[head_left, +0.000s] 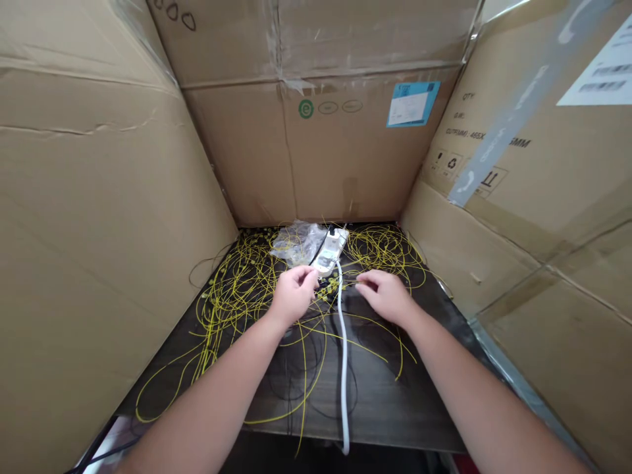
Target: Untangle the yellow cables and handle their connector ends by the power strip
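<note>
Thin yellow fibre cables point(232, 289) lie in loose coils over a dark table point(380, 401). My left hand point(292, 293) has its fingers pinched together over small black and yellow pieces point(330, 286) at the table's middle. My right hand point(388, 294) hovers just to their right, fingers curled downward over the cables. Whether either hand grips a cable is hard to tell. A white power strip point(332, 250) sits just beyond the hands, its white cord point(343, 368) running toward me between my forearms.
A crumpled clear plastic bag point(296, 242) lies left of the power strip. Tall cardboard boxes point(89, 217) wall in the table on the left, back and right. Thin black cables point(296, 375) loop near the table's front edge.
</note>
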Available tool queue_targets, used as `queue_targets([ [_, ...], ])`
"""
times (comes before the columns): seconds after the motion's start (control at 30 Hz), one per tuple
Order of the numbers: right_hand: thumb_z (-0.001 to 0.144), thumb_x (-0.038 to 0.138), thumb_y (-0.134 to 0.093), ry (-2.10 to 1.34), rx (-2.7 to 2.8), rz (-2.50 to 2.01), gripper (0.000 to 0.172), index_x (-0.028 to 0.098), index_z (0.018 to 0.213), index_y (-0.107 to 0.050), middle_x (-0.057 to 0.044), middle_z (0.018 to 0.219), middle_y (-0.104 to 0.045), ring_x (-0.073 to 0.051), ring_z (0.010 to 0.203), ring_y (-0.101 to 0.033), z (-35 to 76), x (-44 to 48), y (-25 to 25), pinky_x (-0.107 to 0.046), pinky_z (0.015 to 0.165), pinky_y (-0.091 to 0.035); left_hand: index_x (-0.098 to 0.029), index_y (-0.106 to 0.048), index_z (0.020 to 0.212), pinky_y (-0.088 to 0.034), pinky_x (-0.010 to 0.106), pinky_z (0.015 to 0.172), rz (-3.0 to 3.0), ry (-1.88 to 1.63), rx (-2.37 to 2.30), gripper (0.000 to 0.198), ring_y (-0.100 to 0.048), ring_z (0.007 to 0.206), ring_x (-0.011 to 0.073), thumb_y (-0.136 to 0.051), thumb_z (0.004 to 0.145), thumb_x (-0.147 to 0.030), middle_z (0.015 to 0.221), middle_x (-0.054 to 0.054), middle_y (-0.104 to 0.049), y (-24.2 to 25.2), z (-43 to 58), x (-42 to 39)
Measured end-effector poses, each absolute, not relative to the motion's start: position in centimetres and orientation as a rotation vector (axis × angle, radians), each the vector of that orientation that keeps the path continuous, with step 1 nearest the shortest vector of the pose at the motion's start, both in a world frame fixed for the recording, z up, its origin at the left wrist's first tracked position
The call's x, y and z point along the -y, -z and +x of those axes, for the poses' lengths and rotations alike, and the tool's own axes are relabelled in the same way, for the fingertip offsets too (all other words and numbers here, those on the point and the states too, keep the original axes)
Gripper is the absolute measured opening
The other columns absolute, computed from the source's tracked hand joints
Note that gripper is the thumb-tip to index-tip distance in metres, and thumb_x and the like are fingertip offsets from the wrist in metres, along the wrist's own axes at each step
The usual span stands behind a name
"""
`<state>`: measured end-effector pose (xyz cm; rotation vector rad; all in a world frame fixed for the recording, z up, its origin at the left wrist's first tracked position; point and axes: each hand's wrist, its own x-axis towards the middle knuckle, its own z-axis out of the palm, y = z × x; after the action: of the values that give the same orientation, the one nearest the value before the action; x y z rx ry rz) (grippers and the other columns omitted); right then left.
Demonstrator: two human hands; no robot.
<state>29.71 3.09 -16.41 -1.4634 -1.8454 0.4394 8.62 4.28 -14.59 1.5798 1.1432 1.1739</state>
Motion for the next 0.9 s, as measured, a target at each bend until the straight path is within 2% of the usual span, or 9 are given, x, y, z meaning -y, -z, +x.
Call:
queue_targets([
  [0.1,0.077,0.023,-0.052,-0.392,2.029,-1.434,0.016,0.017,0.082,-0.065,-0.006,0.082,-0.065,-0.015,0.072,-0.057,28.8,-3.0,17.0,-0.029,0.07,-0.043,-0.013,-0.058,0.075,-0.036,0.018,0.039,1.289,-1.232,-1.091,0.024,-0.044,0.042,0.0057,-0.058,0.073,-0.038,0.06,-0.001,-0.054,14.2,8.2,-5.0],
  [0.2,0.077,0.023,-0.051,-0.39,2.066,-1.475,0.014,0.019,0.082,-0.063,-0.004,0.078,-0.065,-0.014,0.069,-0.057,28.4,-3.0,17.6,-0.027,0.066,-0.042,-0.012,-0.059,0.075,-0.037,0.018,0.039,1.213,-1.279,-1.057,0.025,-0.045,0.042,0.0052,-0.061,0.07,-0.037,0.06,-0.001,-0.054,13.8,8.0,-5.3],
  [0.33,0.076,0.025,-0.053,-0.426,2.075,-1.529,0.01,0.019,0.08,-0.06,-0.001,0.068,-0.061,-0.011,0.058,-0.052,28.3,-3.1,18.1,-0.024,0.057,-0.038,-0.012,-0.06,0.078,-0.038,0.018,0.041,1.327,-1.263,-1.093,0.026,-0.046,0.044,0.0057,-0.06,0.072,-0.038,0.062,0.0,-0.056,13.4,7.9,-5.0],
  [0.53,0.076,0.027,-0.054,-0.383,2.233,-1.513,0.011,0.02,0.076,-0.062,-0.002,0.076,-0.061,-0.012,0.069,-0.052,27.9,-3.0,17.5,-0.023,0.063,-0.036,-0.013,-0.063,0.08,-0.04,0.019,0.046,1.593,-1.063,-1.099,0.025,-0.05,0.049,0.0077,-0.057,0.074,-0.037,0.063,0.001,-0.058,12.4,7.9,-4.6],
  [0.73,0.076,0.034,-0.055,-0.4,2.221,-1.505,0.017,0.022,0.082,-0.065,-0.002,0.073,-0.06,-0.013,0.066,-0.052,27.9,-2.9,17.0,-0.024,0.061,-0.036,-0.013,-0.063,0.079,-0.04,0.019,0.044,1.754,-1.06,-1.084,0.022,-0.049,0.047,0.0074,-0.056,0.075,-0.032,0.062,0.001,-0.058,8.1,8.2,-5.6],
  [0.9,0.078,0.04,-0.051,-0.562,1.892,-1.374,0.028,0.017,0.088,-0.064,-0.002,0.068,-0.06,-0.012,0.058,-0.05,28.4,-2.6,15.5,-0.025,0.057,-0.04,-0.013,-0.064,0.079,-0.041,0.02,0.046,1.908,-1.17,-0.98,0.018,-0.048,0.047,0.0068,-0.057,0.075,-0.029,0.061,0.001,-0.059,3.9,9.3,-7.1],
])
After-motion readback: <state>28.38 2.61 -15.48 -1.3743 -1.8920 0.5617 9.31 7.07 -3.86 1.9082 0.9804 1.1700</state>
